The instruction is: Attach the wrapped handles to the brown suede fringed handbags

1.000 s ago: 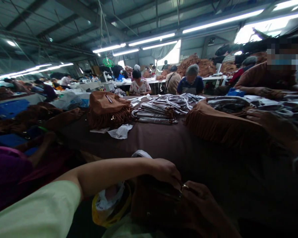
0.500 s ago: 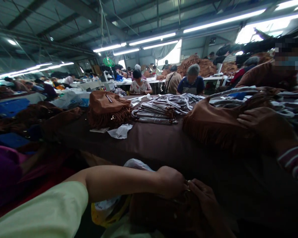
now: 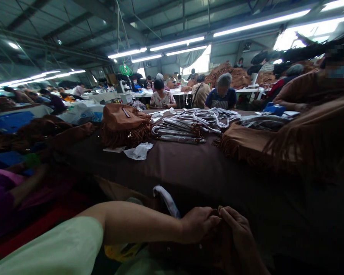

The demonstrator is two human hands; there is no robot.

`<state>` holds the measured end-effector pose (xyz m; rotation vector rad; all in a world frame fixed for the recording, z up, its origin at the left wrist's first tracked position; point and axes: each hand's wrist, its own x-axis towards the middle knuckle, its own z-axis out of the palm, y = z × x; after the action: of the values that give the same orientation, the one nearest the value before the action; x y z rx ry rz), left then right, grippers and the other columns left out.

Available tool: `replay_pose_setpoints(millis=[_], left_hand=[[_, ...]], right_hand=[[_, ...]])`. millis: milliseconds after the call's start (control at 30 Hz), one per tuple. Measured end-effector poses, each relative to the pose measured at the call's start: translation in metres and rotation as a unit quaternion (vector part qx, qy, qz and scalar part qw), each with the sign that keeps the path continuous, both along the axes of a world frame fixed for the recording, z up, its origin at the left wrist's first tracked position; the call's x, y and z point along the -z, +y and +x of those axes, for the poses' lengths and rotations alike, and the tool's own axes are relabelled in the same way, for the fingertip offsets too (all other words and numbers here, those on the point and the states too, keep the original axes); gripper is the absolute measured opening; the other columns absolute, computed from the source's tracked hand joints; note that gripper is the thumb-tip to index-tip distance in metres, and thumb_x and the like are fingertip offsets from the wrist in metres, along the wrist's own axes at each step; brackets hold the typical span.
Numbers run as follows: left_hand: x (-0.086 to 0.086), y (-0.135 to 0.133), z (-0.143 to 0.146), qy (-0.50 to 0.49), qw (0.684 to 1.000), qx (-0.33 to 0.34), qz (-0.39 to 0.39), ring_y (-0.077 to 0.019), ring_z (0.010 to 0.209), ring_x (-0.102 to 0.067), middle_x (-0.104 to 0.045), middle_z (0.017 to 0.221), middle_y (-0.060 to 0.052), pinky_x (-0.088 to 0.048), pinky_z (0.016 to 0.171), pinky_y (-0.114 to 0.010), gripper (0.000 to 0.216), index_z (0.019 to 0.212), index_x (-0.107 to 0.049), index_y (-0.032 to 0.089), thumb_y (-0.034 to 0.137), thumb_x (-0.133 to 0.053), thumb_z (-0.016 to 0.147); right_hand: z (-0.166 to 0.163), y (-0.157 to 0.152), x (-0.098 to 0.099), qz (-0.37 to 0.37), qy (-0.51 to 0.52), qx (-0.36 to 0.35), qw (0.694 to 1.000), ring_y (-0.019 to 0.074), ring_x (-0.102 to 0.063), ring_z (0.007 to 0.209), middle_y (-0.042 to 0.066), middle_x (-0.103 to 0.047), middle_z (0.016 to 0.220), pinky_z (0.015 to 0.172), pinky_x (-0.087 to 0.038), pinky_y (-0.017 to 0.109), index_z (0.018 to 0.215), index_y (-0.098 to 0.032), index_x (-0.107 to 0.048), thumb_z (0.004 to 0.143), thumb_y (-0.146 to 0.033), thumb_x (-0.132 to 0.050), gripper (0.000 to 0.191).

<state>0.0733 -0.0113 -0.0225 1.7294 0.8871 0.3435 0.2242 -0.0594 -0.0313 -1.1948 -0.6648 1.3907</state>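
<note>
My left hand (image 3: 199,223) and my right hand (image 3: 236,236) meet at the bottom centre, below the near edge of the table. Both have their fingers curled and pressed together on a dark brown bag (image 3: 186,252) that lies in shadow under them. A grey-white wrapped strap (image 3: 166,200) sticks up just behind my left wrist. What exactly the fingertips pinch is too dark to see.
A brown-covered table (image 3: 189,160) carries a tan fringed bag (image 3: 123,124), white paper (image 3: 139,151), several wrapped straps (image 3: 186,126) and a fringed bag (image 3: 246,143) at the right. A person at the right lifts another fringed bag (image 3: 318,130). A purple-sleeved arm (image 3: 5,198) rests left.
My hands have slid lower and closer together on the dark bag. The person at the right has lifted a fringed bag up off the table.
</note>
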Motion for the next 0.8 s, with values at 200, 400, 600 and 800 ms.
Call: replay_pose_setpoints(millis=[200,400,600,800], left_hand=[[-0.046,0.044,-0.003,0.089,0.988,0.093,0.085,-0.013,0.075,-0.054,-0.062,0.081,0.001,-0.039,0.066,-0.021,0.038,0.099,-0.068,0.02,0.051,-0.056,0.082],[-0.073,0.1,0.011,0.187,0.935,0.277,-0.117,-0.0097,0.059,-0.048,-0.06,0.064,0.003,-0.036,0.055,-0.02,0.023,0.074,-0.07,0.016,0.035,-0.077,0.062],[-0.078,0.137,0.048,0.311,0.806,0.48,-0.151,-0.0098,0.05,-0.041,-0.062,0.061,-0.002,-0.031,0.046,-0.021,0.02,0.06,-0.073,0.018,0.034,-0.082,0.051],[-0.074,0.124,0.05,0.279,0.821,0.483,-0.121,-0.0106,0.052,-0.045,-0.064,0.063,0.0,-0.033,0.047,-0.02,0.017,0.059,-0.071,0.02,0.032,-0.082,0.054]], right_hand=[[0.022,0.007,-0.002,0.072,-0.176,-0.103,0.976,0.0122,-0.049,0.062,-0.003,-0.053,0.068,0.055,-0.041,0.021,0.072,-0.018,-0.059,0.076,-0.044,-0.066,0.027],[0.009,0.012,-0.023,0.102,-0.42,-0.223,0.874,0.0138,-0.054,0.063,-0.003,-0.059,0.07,0.057,-0.04,0.022,0.087,-0.02,-0.061,0.077,-0.033,-0.062,0.016],[-0.017,0.002,-0.025,0.172,-0.563,-0.132,0.797,0.0203,-0.061,0.072,0.005,-0.066,0.082,0.066,-0.04,0.03,0.094,-0.022,-0.061,0.086,-0.041,-0.053,0.022],[-0.011,-0.004,-0.016,0.08,-0.332,-0.135,0.93,0.0151,-0.052,0.06,0.001,-0.058,0.068,0.055,-0.039,0.025,0.08,-0.017,-0.063,0.079,-0.051,-0.062,0.034]])
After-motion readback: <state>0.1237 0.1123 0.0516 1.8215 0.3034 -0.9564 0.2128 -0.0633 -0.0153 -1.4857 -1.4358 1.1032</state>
